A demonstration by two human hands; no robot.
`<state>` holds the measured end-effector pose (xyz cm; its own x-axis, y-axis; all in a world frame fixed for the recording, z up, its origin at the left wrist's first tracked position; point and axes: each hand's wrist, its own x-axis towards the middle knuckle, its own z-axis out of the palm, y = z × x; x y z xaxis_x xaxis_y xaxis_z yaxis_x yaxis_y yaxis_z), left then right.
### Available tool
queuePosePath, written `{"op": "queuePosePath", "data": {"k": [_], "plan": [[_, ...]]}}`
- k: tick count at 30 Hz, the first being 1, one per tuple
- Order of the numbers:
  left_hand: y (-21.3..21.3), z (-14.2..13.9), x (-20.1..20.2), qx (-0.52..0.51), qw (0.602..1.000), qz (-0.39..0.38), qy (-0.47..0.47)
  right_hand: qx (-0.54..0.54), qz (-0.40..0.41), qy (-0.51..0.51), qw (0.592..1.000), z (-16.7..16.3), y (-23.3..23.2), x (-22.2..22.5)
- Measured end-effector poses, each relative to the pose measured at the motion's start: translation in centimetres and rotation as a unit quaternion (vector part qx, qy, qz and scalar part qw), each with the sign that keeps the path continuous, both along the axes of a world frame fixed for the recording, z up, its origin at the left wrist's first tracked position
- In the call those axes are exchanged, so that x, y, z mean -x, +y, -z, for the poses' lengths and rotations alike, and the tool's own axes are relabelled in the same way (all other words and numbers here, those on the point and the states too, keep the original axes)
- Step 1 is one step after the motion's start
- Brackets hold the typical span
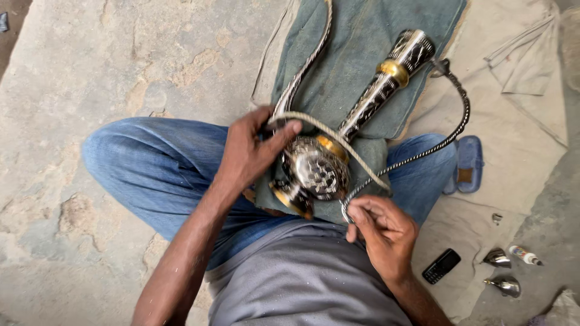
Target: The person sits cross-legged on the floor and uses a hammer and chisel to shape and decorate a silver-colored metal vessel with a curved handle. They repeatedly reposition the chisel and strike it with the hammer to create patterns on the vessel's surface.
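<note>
A tall engraved metal vase (pixel 362 108), silver and black with brass bands, lies on a grey-green cloth (pixel 356 54) across my crossed legs. A pale cord (pixel 338 142) runs over its round belly. My left hand (pixel 251 148) grips one end of the cord together with a curved metal handle (pixel 302 66) at the vase's left side. My right hand (pixel 380 226) pinches the cord's other end beside the lower tip of a second curved, twisted metal handle (pixel 450 130), which arcs up to the vase's mouth.
I sit on a rough stone floor (pixel 121 60). A beige cloth (pixel 513 72) lies to the right. A blue sandal (pixel 468 163), a black phone (pixel 441 265), two small silver cone pieces (pixel 498 258), (pixel 506 285) and a small tube (pixel 524 255) lie at right.
</note>
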<state>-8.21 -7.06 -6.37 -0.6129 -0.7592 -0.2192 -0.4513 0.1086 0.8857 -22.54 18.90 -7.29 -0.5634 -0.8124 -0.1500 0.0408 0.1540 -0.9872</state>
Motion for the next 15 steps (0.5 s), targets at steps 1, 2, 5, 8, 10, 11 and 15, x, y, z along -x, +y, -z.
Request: {"op": "queuePosePath", "data": {"k": [1, 2, 5, 8, 10, 11, 15], "plan": [[1.1, -0.1, -0.5, 0.009, 1.000, 0.010, -0.006, -0.011, -0.001, 0.011, 1.000, -0.3, 1.3, 0.3], [2.3, -0.1, -1.0, 0.016, 1.000, 0.020, -0.012, -0.025, -0.002, 0.022, 0.999, -0.5, 2.7, 0.7], [4.9, 0.9, -3.0, 0.046, 0.998, 0.043, 0.025, -0.033, 0.014, -0.033, 0.999, 0.3, 6.2, 1.0], [4.6, 2.9, -4.2, 0.174, 0.976, 0.108, 0.076, -0.001, 0.112, -0.158, 0.981, 2.4, 7.5, 0.7], [3.0, 3.8, -4.3, 0.193, 0.972, 0.111, 0.076, 0.012, 0.105, -0.178, 0.978, 3.2, 7.5, 0.5], [1.8, 4.1, -3.8, 0.202, 0.970, 0.114, 0.076, 0.019, 0.104, -0.188, 0.976, 3.3, 7.3, 0.6], [-0.8, 3.0, -0.9, 0.209, 0.962, 0.105, 0.143, -0.035, 0.050, -0.025, 0.998, 2.0, 6.9, 0.8]]}}
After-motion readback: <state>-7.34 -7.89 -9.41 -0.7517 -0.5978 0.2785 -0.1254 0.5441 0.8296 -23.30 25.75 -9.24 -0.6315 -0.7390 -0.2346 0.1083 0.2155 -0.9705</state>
